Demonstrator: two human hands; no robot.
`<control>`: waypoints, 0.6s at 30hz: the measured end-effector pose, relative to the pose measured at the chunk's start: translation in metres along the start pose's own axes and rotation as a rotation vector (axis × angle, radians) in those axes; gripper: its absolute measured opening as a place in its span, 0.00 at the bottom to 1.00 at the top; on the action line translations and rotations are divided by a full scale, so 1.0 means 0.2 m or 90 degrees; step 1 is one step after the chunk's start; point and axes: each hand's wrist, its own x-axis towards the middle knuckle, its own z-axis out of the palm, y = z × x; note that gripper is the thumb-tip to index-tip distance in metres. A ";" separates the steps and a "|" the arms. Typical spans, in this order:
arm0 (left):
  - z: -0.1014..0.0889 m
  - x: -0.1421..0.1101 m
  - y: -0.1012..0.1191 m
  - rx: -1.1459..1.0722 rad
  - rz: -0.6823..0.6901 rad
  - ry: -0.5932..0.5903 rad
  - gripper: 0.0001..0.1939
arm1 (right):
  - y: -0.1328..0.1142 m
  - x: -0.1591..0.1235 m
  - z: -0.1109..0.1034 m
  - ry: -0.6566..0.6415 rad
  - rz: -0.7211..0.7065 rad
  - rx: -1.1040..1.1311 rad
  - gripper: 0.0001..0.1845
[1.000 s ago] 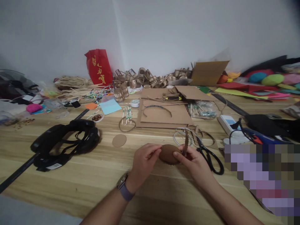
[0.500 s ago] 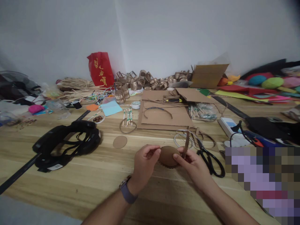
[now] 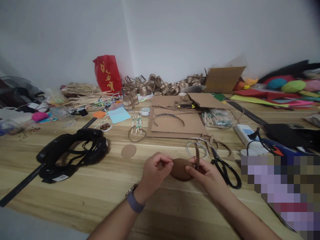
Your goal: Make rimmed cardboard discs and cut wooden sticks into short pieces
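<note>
Purple-grey band on left wrist, smartwatch [image 3: 131,190] with metallic-looking case, bare forearms, right wrist unadorned

Headset [image 3: 72,153] left of loose disc [image 3: 128,151]; cardboard sheets [image 3: 178,125] behind; scissors [image 3: 226,170] right; bag [image 3: 107,74] at back

Between your hands, the brown disc [image 3: 182,169] sits tilted, flat face up, its near rim notched. The toothed strip [image 3: 197,154], brown and narrow, stands up from the disc's right side at your right fingers, curving slightly, its free end raised.
</note>
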 end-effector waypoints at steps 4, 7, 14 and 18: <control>0.00 0.00 0.00 -0.028 -0.015 0.006 0.04 | -0.01 0.00 0.01 -0.013 -0.011 -0.003 0.16; 0.01 0.01 0.02 -0.065 -0.056 0.030 0.06 | -0.01 0.00 0.02 -0.018 -0.005 0.003 0.16; 0.04 0.02 -0.01 -0.162 -0.135 0.106 0.07 | 0.01 -0.01 0.03 0.014 0.004 0.014 0.16; 0.03 0.02 -0.02 -0.225 -0.164 0.130 0.07 | -0.01 -0.01 0.03 0.003 0.028 0.042 0.17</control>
